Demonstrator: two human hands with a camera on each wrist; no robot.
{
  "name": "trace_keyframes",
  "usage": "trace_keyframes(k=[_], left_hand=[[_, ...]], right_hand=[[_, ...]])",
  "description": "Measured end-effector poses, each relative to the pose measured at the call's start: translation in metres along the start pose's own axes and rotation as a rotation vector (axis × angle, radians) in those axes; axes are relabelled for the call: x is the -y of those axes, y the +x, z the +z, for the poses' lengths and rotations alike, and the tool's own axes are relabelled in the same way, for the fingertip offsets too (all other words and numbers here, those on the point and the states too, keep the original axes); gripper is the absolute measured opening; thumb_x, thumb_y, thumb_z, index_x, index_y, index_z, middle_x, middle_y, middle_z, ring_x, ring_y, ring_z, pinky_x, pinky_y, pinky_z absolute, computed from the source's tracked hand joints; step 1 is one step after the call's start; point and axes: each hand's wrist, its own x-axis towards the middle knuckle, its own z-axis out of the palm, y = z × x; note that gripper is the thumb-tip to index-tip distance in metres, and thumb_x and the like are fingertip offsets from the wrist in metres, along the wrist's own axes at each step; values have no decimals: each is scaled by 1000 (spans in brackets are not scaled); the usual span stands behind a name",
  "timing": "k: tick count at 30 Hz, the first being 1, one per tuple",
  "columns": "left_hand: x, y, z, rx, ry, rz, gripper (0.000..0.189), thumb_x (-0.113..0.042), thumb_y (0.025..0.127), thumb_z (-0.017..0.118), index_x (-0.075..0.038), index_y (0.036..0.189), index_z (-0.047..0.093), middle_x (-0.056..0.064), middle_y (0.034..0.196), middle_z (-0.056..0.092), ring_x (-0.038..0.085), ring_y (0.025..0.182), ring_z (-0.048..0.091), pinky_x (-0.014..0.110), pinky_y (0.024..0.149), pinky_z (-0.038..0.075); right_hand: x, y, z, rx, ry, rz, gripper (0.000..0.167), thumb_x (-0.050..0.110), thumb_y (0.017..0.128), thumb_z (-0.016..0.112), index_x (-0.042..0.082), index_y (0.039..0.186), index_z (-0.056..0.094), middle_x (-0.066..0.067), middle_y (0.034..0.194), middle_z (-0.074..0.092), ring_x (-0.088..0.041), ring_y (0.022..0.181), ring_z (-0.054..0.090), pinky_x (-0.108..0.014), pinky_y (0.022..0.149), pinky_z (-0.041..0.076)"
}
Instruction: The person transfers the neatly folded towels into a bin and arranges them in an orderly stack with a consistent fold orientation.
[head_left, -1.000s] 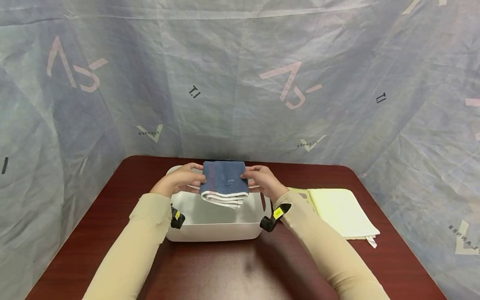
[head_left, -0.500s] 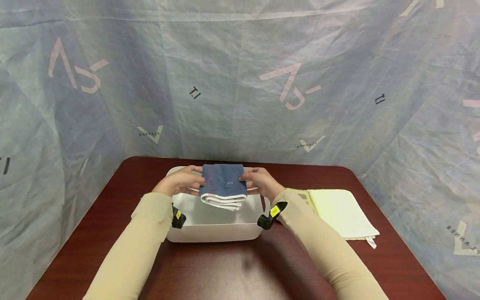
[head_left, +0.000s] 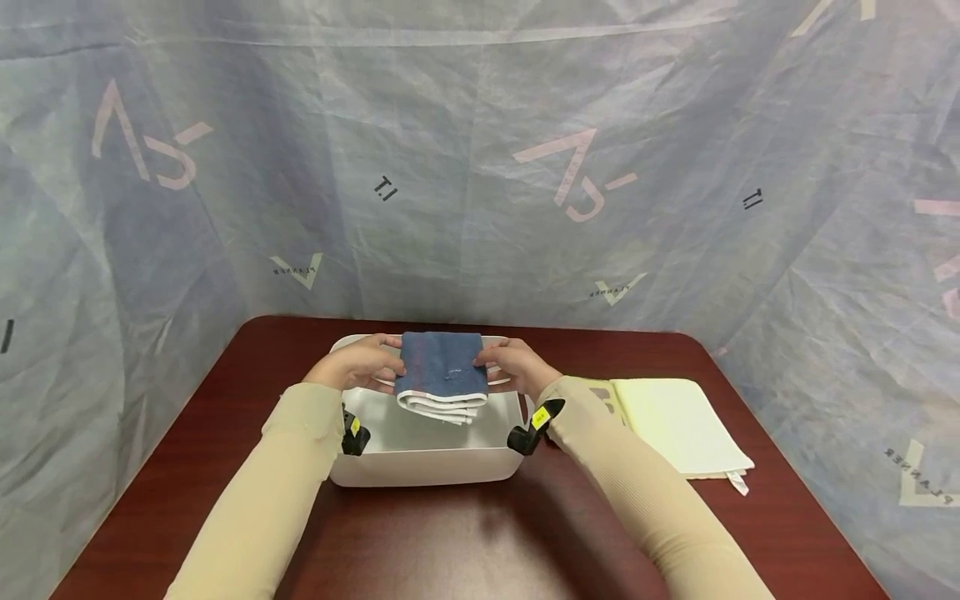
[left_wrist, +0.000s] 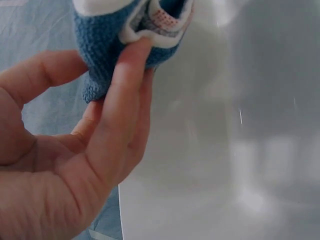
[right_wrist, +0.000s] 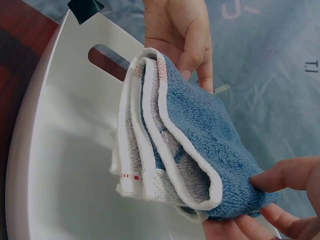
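A folded blue towel [head_left: 441,365] with white edging is held up over a white bin [head_left: 427,467] in the head view. My left hand [head_left: 360,365] pinches its left side, thumb on top and fingers beneath. On the opposite side my right hand [head_left: 517,365] grips it the same way. The right wrist view shows the stacked folds of the towel [right_wrist: 200,130] with a grey inner face, my right hand [right_wrist: 290,200] at the near corner. In the left wrist view, fingers of my left hand [left_wrist: 95,150] curl under the towel's [left_wrist: 105,45] end.
An open cloth book-like item [head_left: 675,425], pale yellow with a white tag, lies on the dark red table [head_left: 420,550] to the right. The bin has a handle slot in its end wall [right_wrist: 125,55]. A grey printed sheet [head_left: 465,167] hangs behind the table.
Both hands have lowered the towel slightly toward the bin, and it sits a touch further left in view. The grip on both sides stays the same.
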Motion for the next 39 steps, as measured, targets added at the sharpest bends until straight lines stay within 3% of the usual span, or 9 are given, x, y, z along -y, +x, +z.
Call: trace_keyframes(k=[12,18,24,32,39], left_hand=[[1,4,1,42,-11,-28,70,7,86,51,3,145,12,32,140,25,44,124,37,43,81,52],[3,10,1,28,19,-29,71,9,84,52,5,143,14,32,137,26,39,112,48,40,76,54],[12,16,1,8,19,-50,70,10,81,53,5,141,17,29,129,33,26,90,54,38,73,55],[19,19,0,15,33,-58,68,10,82,52,6,140,16,30,136,27,35,108,49,40,75,54],[27,25,0,23,42,-75,70,9,80,52,6,140,15,27,129,34,28,94,52,37,74,55]], right_hand=[[-3,5,4,0,0,7,24,3,82,66,3,102,52,-16,100,55,-28,82,64,-41,70,55],[-3,7,5,22,-18,16,12,2,82,64,3,88,54,-14,92,53,-25,74,63,-42,70,55],[-8,10,8,22,-41,25,8,2,83,64,3,87,58,-15,94,53,-27,76,62,-43,70,55],[-11,16,13,18,-68,54,14,3,82,66,3,91,54,-15,96,52,-30,80,62,-44,72,55],[-16,21,16,36,-89,58,13,1,81,63,2,87,51,-13,90,49,-34,82,62,-46,74,54]])
